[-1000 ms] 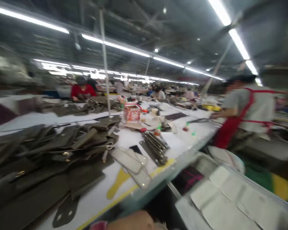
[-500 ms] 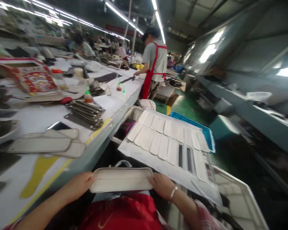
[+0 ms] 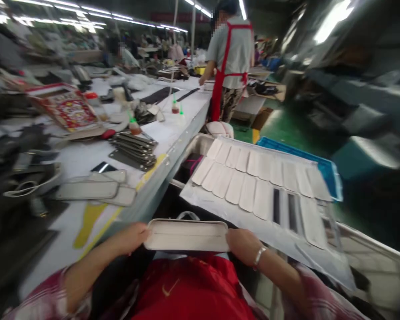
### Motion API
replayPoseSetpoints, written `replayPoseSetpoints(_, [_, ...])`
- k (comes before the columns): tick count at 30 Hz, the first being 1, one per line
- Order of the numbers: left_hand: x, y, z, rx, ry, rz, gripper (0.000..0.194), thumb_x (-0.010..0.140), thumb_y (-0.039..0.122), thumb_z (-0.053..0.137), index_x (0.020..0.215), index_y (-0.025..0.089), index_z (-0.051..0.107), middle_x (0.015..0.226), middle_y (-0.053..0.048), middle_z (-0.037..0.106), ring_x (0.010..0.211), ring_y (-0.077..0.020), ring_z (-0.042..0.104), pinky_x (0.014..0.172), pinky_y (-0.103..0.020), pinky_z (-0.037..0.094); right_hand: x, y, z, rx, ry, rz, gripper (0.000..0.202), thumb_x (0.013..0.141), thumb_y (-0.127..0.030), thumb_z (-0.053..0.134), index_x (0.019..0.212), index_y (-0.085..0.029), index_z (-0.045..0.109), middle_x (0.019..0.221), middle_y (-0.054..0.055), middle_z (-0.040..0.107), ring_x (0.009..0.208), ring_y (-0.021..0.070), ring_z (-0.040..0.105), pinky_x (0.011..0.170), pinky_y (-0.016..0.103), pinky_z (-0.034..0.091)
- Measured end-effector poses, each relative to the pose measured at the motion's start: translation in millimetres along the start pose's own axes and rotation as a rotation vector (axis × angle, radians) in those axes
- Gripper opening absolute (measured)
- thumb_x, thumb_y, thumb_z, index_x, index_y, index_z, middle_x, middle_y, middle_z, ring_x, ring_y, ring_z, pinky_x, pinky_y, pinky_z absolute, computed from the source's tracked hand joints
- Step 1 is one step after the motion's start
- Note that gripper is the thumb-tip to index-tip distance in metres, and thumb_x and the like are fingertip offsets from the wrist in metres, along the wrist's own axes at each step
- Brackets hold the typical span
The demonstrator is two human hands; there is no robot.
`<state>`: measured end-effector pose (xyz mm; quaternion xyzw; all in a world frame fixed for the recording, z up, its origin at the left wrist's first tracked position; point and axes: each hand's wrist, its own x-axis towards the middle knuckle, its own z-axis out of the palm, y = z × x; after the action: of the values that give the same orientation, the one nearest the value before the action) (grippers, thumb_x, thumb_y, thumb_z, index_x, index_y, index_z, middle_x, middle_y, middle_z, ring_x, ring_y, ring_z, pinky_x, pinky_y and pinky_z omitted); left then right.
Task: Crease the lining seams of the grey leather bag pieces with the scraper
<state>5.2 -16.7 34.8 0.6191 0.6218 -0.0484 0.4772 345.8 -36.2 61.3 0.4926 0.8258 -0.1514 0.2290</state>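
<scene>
A long cream panel (image 3: 188, 242) with rounded corners and a raised rim is stretched between my two hands, just above my red apron. My left hand (image 3: 135, 238) pinches its left end, and my right hand (image 3: 245, 244) grips the right end, a bracelet on that wrist. To the right, rows of similar cream pieces (image 3: 235, 184) lie on a white sheet (image 3: 200, 198), with two dark strips (image 3: 292, 213) among them. On the table at left rests a small pile of pale rounded panels (image 3: 90, 190) beside a phone (image 3: 103, 167).
A stack of dark grey pieces (image 3: 136, 151), small green-tipped bottles (image 3: 133, 125) and a red printed box (image 3: 66, 109) occupy the white table (image 3: 183, 133). A blue tray (image 3: 306, 158) sits behind the sheet. Another person (image 3: 231, 58) in a red apron stands farther along the table.
My view has turned, so the table and sheet appear shifted rightward and slightly up. Both hands still hold the cream panel by its ends.
</scene>
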Motion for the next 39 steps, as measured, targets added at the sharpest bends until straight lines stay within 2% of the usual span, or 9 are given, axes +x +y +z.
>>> replayPoseSetpoints(3, [-3.8, 1.2, -8.0, -0.102, -0.041, -0.004, 0.043, 0.073, 0.061, 0.036, 0.067, 0.019, 0.042, 0.051, 0.004, 0.042, 0.043, -0.0125, 0.046, 0.040, -0.023, 0.039, 4.7, 11.2, 13.3, -0.039, 0.089, -0.076, 0.028, 0.086, -0.009, 0.034, 0.089, -0.009, 0.062, 0.084, 0.015, 0.064, 0.074, 0.0243, 0.064, 0.060, 0.032, 0.047])
replayPoseSetpoints(6, [-8.0, -0.4, -11.4, -0.280, -0.069, 0.003, 0.055, 0.076, 0.068, 0.027, 0.062, 0.018, 0.046, 0.053, 0.001, 0.047, 0.048, -0.0132, 0.050, 0.048, -0.024, 0.043, 6.6, 22.3, 23.3, 0.045, 0.174, -0.185, 0.025, 0.088, -0.013, 0.035, 0.095, -0.012, 0.060, 0.081, 0.011, 0.063, 0.069, 0.0188, 0.062, 0.060, 0.026, 0.045])
replayPoseSetpoints(9, [-9.1, -4.3, -10.0, -0.399, -0.087, 0.015, 0.063, 0.078, 0.070, 0.019, 0.057, 0.018, 0.047, 0.053, 0.000, 0.048, 0.048, -0.0137, 0.050, 0.051, -0.024, 0.044, 5.5, 26.0, 22.9, 0.106, 0.181, -0.204, 0.024, 0.088, -0.013, 0.036, 0.090, -0.013, 0.059, 0.079, 0.010, 0.062, 0.069, 0.0168, 0.062, 0.059, 0.024, 0.043])
replayPoseSetpoints(14, [-6.1, -10.3, -1.6, -0.244, -0.025, 0.032, 0.043, 0.077, 0.061, 0.037, 0.069, 0.018, 0.044, 0.056, 0.003, 0.048, 0.047, -0.0132, 0.050, 0.045, -0.023, 0.040, 2.9, 17.7, 9.1, 0.068, 0.107, -0.109, 0.027, 0.086, -0.010, 0.033, 0.080, -0.014, 0.060, 0.078, 0.010, 0.063, 0.065, 0.0185, 0.062, 0.053, 0.025, 0.041])
replayPoseSetpoints(17, [-5.8, -6.7, 1.3, -0.108, 0.059, -0.006, 0.036, 0.080, 0.051, 0.036, 0.064, 0.019, 0.040, 0.052, 0.004, 0.043, 0.044, -0.0123, 0.048, 0.041, -0.022, 0.037, 2.5, 13.2, 2.7, 0.007, 0.039, -0.071, 0.029, 0.086, -0.010, 0.033, 0.082, -0.014, 0.061, 0.079, 0.011, 0.063, 0.066, 0.0221, 0.063, 0.051, 0.028, 0.040])
replayPoseSetpoints(20, [-4.5, -1.0, 0.4, -0.087, 0.069, -0.065, 0.033, 0.079, 0.047, 0.035, 0.061, 0.019, 0.038, 0.049, 0.005, 0.040, 0.041, -0.0109, 0.045, 0.038, -0.020, 0.034, 3.8, 12.0, 0.3, 0.056, 0.022, 0.009, 0.030, 0.089, -0.014, 0.032, 0.079, -0.015, 0.060, 0.073, 0.009, 0.064, 0.062, 0.0206, 0.063, 0.050, 0.027, 0.038])
replayPoseSetpoints(26, [1.4, 4.5, -5.3, -0.264, -0.039, -0.184, 0.033, 0.072, 0.050, 0.043, 0.060, 0.019, 0.038, 0.047, 0.006, 0.039, 0.035, -0.0083, 0.037, 0.033, -0.020, 0.032, 7.4, 15.2, 0.7, 0.288, 0.015, 0.131, 0.035, 0.092, -0.025, 0.030, 0.073, -0.016, 0.058, 0.072, 0.008, 0.066, 0.063, 0.0189, 0.064, 0.053, 0.026, 0.040])
replayPoseSetpoints(32, [5.8, 7.9, -12.0, -0.323, -0.140, -0.190, 0.043, 0.067, 0.059, 0.048, 0.054, 0.019, 0.037, 0.037, 0.007, 0.035, 0.030, -0.0068, 0.032, 0.030, -0.020, 0.030, 10.2, 22.4, 0.1, 0.260, 0.033, -0.032, 0.030, 0.087, -0.014, 0.033, 0.073, -0.016, 0.059, 0.072, 0.008, 0.065, 0.060, 0.0169, 0.063, 0.051, 0.024, 0.042])
replayPoseSetpoints(39, [12.9, 5.9, -16.7, -0.509, -0.248, -0.212, 0.035, 0.065, 0.048, 0.054, 0.056, 0.019, 0.037, 0.041, 0.009, 0.035, 0.030, -0.0044, 0.026, 0.026, -0.018, 0.028, 14.4, 27.1, 1.5, 0.238, 0.015, -0.075, 0.030, 0.086, -0.009, 0.034, 0.074, -0.014, 0.061, 0.074, 0.008, 0.066, 0.063, 0.0171, 0.063, 0.054, 0.023, 0.046])
